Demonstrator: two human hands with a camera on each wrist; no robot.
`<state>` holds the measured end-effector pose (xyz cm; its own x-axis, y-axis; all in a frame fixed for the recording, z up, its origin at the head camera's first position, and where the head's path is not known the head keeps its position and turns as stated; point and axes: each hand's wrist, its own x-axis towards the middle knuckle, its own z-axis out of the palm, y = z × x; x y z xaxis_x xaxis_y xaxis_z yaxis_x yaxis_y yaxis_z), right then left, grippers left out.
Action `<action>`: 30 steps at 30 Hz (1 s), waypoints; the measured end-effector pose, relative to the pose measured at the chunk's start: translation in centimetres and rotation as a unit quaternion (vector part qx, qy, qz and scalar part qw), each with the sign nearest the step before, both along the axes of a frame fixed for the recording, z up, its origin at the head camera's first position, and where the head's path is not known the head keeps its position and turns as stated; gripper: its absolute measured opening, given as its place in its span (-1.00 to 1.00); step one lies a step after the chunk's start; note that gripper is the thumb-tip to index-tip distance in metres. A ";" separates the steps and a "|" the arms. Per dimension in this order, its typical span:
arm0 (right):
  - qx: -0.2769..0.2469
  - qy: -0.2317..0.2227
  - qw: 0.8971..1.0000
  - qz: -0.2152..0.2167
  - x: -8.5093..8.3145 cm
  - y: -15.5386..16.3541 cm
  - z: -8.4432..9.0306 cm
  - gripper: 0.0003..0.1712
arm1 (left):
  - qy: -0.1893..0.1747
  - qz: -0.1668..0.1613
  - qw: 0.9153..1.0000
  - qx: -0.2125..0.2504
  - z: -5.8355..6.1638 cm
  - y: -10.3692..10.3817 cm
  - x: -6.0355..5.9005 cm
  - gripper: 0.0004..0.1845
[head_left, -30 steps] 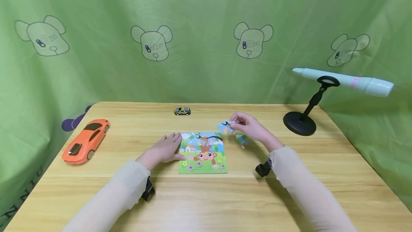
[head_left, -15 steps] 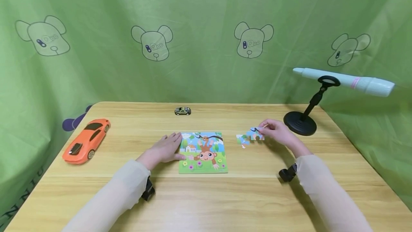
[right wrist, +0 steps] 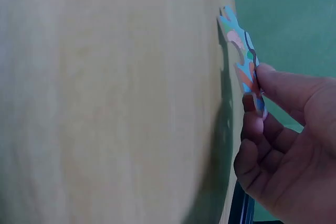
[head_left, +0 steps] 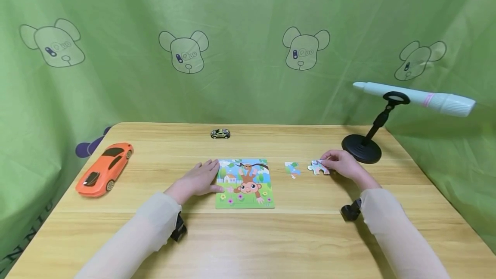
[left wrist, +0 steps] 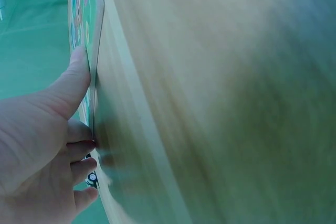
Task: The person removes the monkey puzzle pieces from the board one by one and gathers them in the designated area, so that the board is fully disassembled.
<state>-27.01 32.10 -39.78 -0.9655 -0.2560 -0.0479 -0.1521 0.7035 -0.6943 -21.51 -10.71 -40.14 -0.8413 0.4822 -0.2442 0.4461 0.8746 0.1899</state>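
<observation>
Now the right hand (head_left: 342,165) pinches a flat, knobbed puzzle piece (head_left: 318,167) against the wood-grain table (head_left: 248,236). Relaxed and holding nothing, the left hand (head_left: 199,180) rests against the square monkey puzzle board (head_left: 244,183).

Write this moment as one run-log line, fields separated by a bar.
left hand: rests flat at puzzle board edge | right hand: pinches puzzle piece low over table | loose piece: lies between

Toy cars: two, orange car (head_left: 103,168) and small car (head_left: 220,133)
Loose puzzle pieces: two (head_left: 292,169) (head_left: 318,167), right of puzzle board (head_left: 244,183)
Puzzle boards: one
Hands: two (head_left: 199,178) (head_left: 344,163)
</observation>
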 end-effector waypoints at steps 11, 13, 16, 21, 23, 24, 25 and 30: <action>0.045 -0.007 0.999 -0.012 -1.0 0.5 -1.1 -0.80 | 0.002 -0.001 1.000 -0.002 -0.2 0.0 -0.1 -0.08; 0.047 -0.011 0.999 -0.014 -1.0 0.5 -1.2 -0.81 | 0.002 -0.001 1.000 -0.001 -0.2 0.0 -0.1 -0.07; 0.055 -0.008 0.998 -0.011 -1.1 0.5 -1.2 -0.80 | 0.002 0.000 1.000 -0.001 -0.2 0.0 -0.2 -0.07; 0.064 -0.007 0.998 -0.011 -1.1 0.5 -1.1 -0.79 | 0.002 0.000 1.000 -0.001 -0.2 0.1 -0.1 -0.07; 0.065 -0.007 0.998 -0.012 -1.1 0.5 -1.0 -0.79 | 0.003 -0.001 1.000 -0.001 -0.2 0.1 -0.1 -0.07; 0.065 -0.008 0.998 -0.012 -1.0 0.5 -1.0 -0.78 | 0.003 -0.001 1.000 -0.003 -0.2 0.1 -0.1 -0.07; 0.064 -0.008 0.998 -0.013 -1.0 0.4 -0.8 -0.78 | 0.003 -0.001 1.000 -0.003 -0.2 0.1 -0.1 -0.07; 0.064 0.007 0.998 -0.002 -0.7 -0.5 0.2 -0.73 | 0.002 -0.002 1.000 0.000 -0.1 0.1 -0.1 -0.08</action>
